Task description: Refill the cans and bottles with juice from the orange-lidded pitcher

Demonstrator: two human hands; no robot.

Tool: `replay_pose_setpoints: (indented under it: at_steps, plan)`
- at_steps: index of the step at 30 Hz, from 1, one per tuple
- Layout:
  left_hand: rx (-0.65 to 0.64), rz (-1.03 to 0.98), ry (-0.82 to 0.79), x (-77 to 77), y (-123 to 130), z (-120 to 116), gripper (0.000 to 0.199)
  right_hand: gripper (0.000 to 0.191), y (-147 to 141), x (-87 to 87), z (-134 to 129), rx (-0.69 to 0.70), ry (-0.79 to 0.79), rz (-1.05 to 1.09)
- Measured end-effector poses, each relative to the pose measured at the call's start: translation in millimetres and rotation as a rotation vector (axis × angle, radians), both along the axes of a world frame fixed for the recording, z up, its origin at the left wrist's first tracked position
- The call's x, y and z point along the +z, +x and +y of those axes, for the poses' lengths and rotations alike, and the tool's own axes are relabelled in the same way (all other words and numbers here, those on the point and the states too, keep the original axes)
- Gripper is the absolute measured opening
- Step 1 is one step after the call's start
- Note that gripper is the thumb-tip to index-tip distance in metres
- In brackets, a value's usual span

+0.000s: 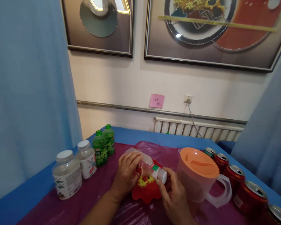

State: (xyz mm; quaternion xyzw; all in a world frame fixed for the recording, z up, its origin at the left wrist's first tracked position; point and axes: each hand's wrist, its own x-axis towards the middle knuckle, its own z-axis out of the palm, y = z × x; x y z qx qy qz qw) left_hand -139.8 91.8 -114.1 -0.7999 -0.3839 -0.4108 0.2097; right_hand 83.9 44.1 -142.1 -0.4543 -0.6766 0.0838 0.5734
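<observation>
A clear plastic bottle (147, 161) with a white cap and a green-and-white label near its neck lies tilted between my hands, cap end to the right. My left hand (128, 172) wraps round its body. At the cap end, my right hand (173, 190) grips with thumb and fingers. Below the bottle a red scalloped mat (146, 195) with a yellow pattern shows in part; the bottle and hands cover the rest. Just right of my right hand stands a clear pitcher (192, 184) with an orange lid.
Two white-capped jars (67, 178) and two green bottles (100, 150) line the left side. Several red cans (250, 197) run along the right edge. A purple plastic sheet (100, 197) covers part of the blue table (131, 134). Blue curtains (30, 93) hang at both sides.
</observation>
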Motion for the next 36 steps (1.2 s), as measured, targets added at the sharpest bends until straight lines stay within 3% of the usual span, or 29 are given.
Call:
replay_pose_setpoints:
  at_steps: [6, 18, 24, 29, 33, 36]
  plan:
    - [-0.005, 0.054, -0.085, -5.9, 1.4, 0.1, 0.054, 0.032, 3.1, -15.7, -2.8, 0.034, 0.065, -0.034]
    - [-0.048, 0.043, -0.140, -7.0, -0.9, 8.0, 0.047, 0.035, 1.9, -2.7, -8.3, -0.011, 0.181, -0.146]
    - [0.004, 0.029, -0.134, -6.1, -3.9, 8.5, 0.054, 0.044, 0.5, -3.0, -6.4, 0.047, 0.176, -0.163]
    - [0.004, 0.039, -0.122, -6.6, -3.8, 7.6, 0.056, 0.066, -1.8, -6.4, -6.8, -0.034, 0.141, -0.118]
    - [-0.006, 0.044, -0.102, -7.2, -2.6, 7.8, 0.054, 0.047, -1.6, -6.1, -7.5, -0.019, 0.125, -0.096]
    - [-0.015, 0.036, -0.092, -6.5, -2.3, 7.9, 0.052, 0.043, -1.4, -5.5, -8.6, -0.030, 0.143, -0.110]
